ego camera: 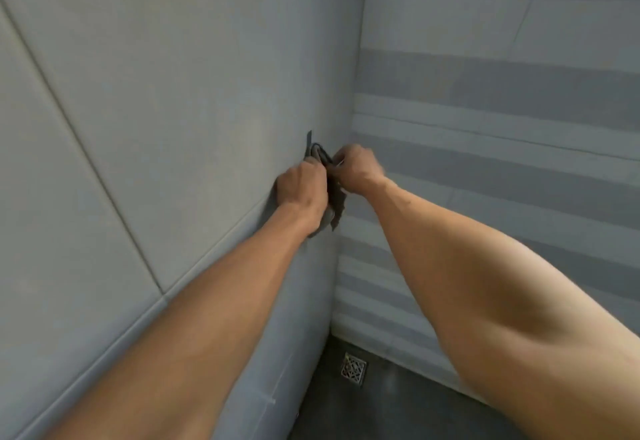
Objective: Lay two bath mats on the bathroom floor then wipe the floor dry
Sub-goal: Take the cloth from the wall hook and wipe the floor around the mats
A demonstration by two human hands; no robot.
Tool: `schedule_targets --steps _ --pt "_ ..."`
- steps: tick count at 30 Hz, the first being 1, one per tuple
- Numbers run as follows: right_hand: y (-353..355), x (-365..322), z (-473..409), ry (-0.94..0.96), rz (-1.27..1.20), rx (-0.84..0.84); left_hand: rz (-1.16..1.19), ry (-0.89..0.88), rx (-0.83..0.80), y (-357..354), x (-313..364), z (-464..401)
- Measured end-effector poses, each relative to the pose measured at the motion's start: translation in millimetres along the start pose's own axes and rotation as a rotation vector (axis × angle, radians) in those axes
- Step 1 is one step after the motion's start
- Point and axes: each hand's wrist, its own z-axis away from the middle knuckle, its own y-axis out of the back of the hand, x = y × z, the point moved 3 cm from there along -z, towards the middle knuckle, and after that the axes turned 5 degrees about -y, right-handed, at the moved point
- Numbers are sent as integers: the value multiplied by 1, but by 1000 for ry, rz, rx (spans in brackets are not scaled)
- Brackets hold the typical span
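Up against the grey wall, a small dark cloth (pixel 335 197) hangs between the two hands, right at a dark hook (pixel 309 139) fixed to the left wall (pixel 166 93). A thin dark loop at the cloth's top sits just below and beside the hook, touching or nearly touching it; whether the loop is actually over the hook cannot be told. The rest of the cloth droops below the hook in a crumpled, pointed fold, its lower tip hanging under the left wrist.

The left hand (pixel 302 187) is curled closed just below and to the left of the hook, knuckles toward the camera, with the cloth's upper part pressed against its fingers; the fingertips are hidden, so how much cloth it grips is unclear. The right hand (pixel 356 168) is just right of the hook, fingers pinched together on the cloth's top edge near the loop. Both hands touch each other or nearly so, with the cloth between them.

Both forearms are bare and reach up from the lower edge of the view. Right of the hook, the corner meets a striped tiled wall (pixel 502 134). Far below the hook, a dark floor (pixel 398 412) shows with a square metal drain grate (pixel 354 369) close to the corner.
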Motion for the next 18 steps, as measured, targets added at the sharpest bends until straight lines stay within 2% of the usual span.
schedule_targets --steps 3,5,8,12,18 --pt "32 14 13 -28 -22 192 32 -24 78 19 0 7" --pt "52 34 28 -24 -19 256 4 -29 117 33 0 17" --pt "69 67 69 33 36 163 -15 -55 110 44 5 45" --pt "64 116 149 74 155 17 -30 -98 -11 37 22 114" --pt "21 204 287 -50 172 -189 -25 -92 -230 -10 52 269"
